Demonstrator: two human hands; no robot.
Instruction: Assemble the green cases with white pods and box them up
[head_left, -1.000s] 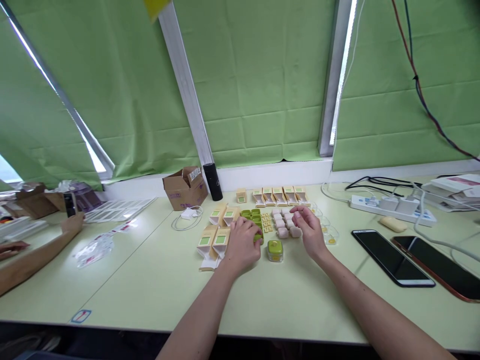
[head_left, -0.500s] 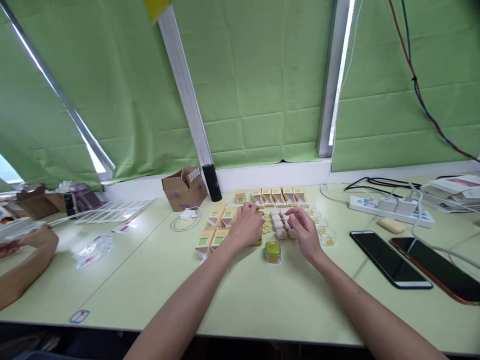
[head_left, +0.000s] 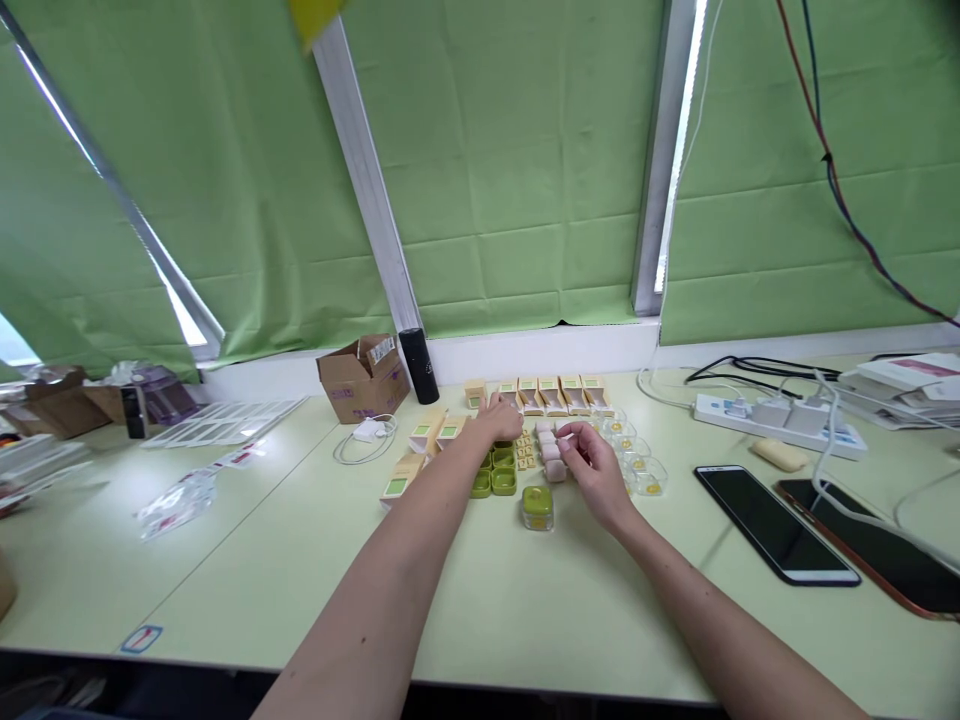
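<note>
My left hand (head_left: 501, 420) reaches over the far end of the rows of green square caps (head_left: 504, 482), its back to me and its fingers stretched forward, partly hidden. Beside the pale pink cubes (head_left: 555, 470) is my right hand (head_left: 598, 468), thumb and forefinger brought together; whether anything small is between them is hidden. Small yellow pieces (head_left: 526, 450) lie between the caps and the cubes. Clear plastic cases (head_left: 649, 476) with yellow spots stand right of my right hand. A clear case with a green lid (head_left: 538, 502) sits nearer to me.
Small cream boxes with green squares (head_left: 551, 393) line the back, others (head_left: 397, 487) stand left. Further left are a cardboard carton (head_left: 364, 380), a black cylinder (head_left: 418, 365) and a white cable (head_left: 367, 432). Two phones (head_left: 776, 525) and a power strip (head_left: 780, 418) occupy the right.
My left hand has moved farther forward, uncovering more green caps. My right hand has shifted slightly left, its thumb and forefinger closing together. The other person's arm has mostly left view at left.
</note>
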